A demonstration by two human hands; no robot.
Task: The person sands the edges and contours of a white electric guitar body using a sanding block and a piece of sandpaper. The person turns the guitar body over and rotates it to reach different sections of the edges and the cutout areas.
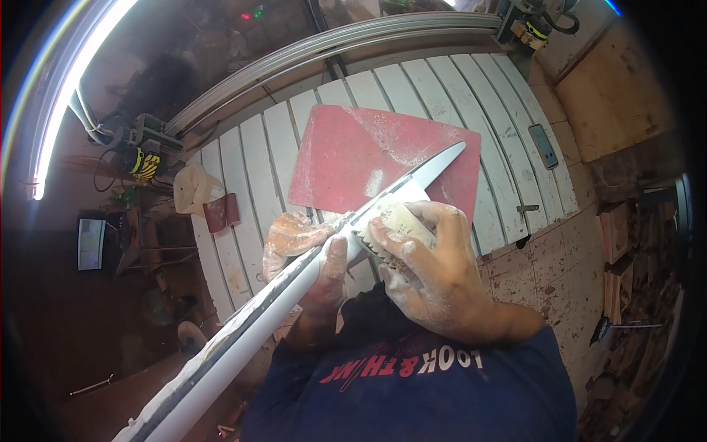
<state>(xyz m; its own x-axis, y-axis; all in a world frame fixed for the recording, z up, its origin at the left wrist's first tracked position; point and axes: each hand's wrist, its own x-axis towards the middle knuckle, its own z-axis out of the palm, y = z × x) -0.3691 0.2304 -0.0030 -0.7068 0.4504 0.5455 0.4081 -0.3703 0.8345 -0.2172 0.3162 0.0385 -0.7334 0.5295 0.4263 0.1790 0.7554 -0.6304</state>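
Note:
A long white piece shaped like a sword blade [258, 324] runs from the lower left up to a pointed tip over the table. A dark grey strip and rough, crumbly white matter follow one edge. My left hand [313, 258], dusted white, is wrapped around it near the middle. In my right hand [449, 272], also dusty, is a pale cream pad with a jagged edge [401, 225]. The fingers press that pad against the blade's side just beyond my left hand. Whether it is a sponge or a notched spreader I cannot tell.
Beneath the blade's tip, a dusty pink sheet [346, 147] lies on a white slatted table [508, 140]. A phone [543, 146] rests at the right, a cream cloth [195, 186] and reddish-brown roll [222, 214] at the left. A metal rail [331, 48] crosses behind.

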